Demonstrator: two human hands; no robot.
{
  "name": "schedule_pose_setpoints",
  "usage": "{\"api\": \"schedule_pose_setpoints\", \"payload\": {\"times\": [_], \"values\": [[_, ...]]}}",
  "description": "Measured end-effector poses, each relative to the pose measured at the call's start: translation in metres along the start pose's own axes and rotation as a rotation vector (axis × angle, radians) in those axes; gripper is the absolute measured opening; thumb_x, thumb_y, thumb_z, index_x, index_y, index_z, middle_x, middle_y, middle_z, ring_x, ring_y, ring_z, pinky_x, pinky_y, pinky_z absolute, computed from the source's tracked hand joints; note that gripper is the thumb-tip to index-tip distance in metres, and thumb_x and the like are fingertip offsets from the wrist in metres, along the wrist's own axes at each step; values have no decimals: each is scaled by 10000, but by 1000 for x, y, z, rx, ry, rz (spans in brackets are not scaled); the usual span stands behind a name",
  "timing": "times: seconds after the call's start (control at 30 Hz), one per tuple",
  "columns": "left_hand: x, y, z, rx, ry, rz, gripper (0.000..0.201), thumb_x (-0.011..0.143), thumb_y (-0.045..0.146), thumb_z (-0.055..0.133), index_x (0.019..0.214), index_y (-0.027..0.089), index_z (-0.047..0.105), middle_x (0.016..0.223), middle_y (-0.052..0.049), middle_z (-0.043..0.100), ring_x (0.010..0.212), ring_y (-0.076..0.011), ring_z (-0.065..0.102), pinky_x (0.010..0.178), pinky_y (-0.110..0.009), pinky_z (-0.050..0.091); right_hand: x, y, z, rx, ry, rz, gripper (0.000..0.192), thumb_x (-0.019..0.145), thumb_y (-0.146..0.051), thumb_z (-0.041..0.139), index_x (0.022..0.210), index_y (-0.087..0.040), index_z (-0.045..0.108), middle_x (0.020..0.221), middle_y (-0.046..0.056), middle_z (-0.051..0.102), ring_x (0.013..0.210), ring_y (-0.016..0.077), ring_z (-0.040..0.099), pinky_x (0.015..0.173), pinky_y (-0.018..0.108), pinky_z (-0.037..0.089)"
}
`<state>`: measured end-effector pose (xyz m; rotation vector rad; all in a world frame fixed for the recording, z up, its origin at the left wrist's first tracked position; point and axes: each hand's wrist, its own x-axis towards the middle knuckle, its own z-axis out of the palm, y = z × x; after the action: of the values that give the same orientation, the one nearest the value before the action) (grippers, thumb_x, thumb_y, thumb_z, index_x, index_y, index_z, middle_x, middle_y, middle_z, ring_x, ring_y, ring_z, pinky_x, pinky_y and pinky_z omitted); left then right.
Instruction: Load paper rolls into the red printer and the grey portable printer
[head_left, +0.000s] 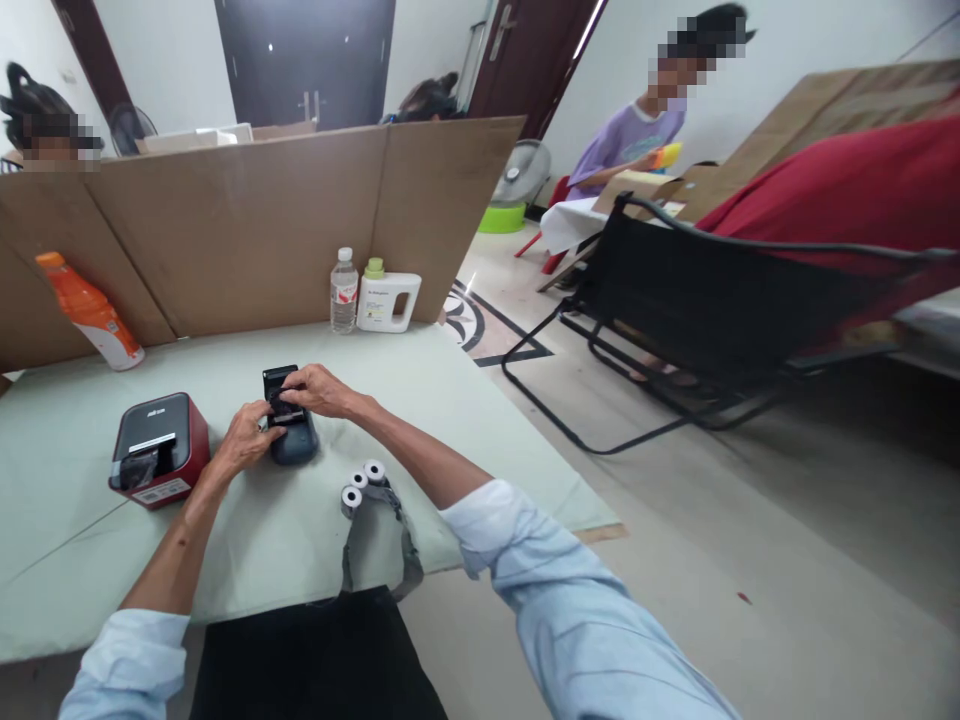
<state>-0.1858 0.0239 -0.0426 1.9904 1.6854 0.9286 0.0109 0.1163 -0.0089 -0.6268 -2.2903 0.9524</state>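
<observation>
A dark portable receipt printer (294, 446) lies on the table with its lid raised and its paper bay exposed. My left hand (246, 436) holds it from the left, thumb on its front part and fingers at the bay's edge. From the right, my right hand (319, 390) reaches over the bay with its fingers bent inward and closed; whatever is between the fingertips is hidden. To the right of the printer stand three small white paper rolls (358, 480), with dark torn-looking strips (409, 550) trailing to the table's front edge.
A red and black label printer (161, 450) stands beside my left forearm. Along the cardboard screen (262, 230) are an orange bottle (90, 310), a water bottle (343, 292) and a white jug (386, 302). A black folding chair (720, 300) and a seated person (630, 140) are at right.
</observation>
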Motion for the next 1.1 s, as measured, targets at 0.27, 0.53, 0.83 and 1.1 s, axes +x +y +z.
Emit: {"api": "schedule_pose_setpoints", "payload": {"times": [0.27, 0.53, 0.83, 1.1], "values": [[8, 34, -9, -105, 29, 40, 245, 814, 357, 641, 966, 193, 737, 887, -46, 733, 785, -204, 637, 763, -319, 518, -37, -30, -36, 175, 156, -35, 194, 863, -292, 610, 800, -149, 725, 717, -8, 604, 676, 128, 522, 637, 248, 389], [41, 117, 42, -90, -270, 380, 215, 805, 156, 634, 929, 206, 802, 943, -69, 741, 829, -206, 658, 834, -336, 521, -189, -32, -58, -10, 433, 237, 157, 881, -302, 621, 785, -196, 684, 748, 13, 675, 702, 166, 577, 689, 301, 477], [34, 147, 127, 7, -648, 545, 351, 634, 19, 589, 798, 242, 805, 900, -44, 750, 854, -226, 684, 830, -323, 529, -288, -9, -3, -194, 385, 283, 100, 921, -214, 606, 882, -240, 694, 952, 89, 734, 923, 264, 654, 859, 430, 532], [9, 139, 58, 84, -417, 283, 349, 800, 249, 675, 1143, 233, 734, 1139, -75, 740, 947, -259, 685, 855, -366, 510, -291, -11, 13, -329, 368, 232, 107, 932, -202, 629, 842, -222, 684, 993, 106, 727, 917, 267, 624, 838, 432, 491]]}}
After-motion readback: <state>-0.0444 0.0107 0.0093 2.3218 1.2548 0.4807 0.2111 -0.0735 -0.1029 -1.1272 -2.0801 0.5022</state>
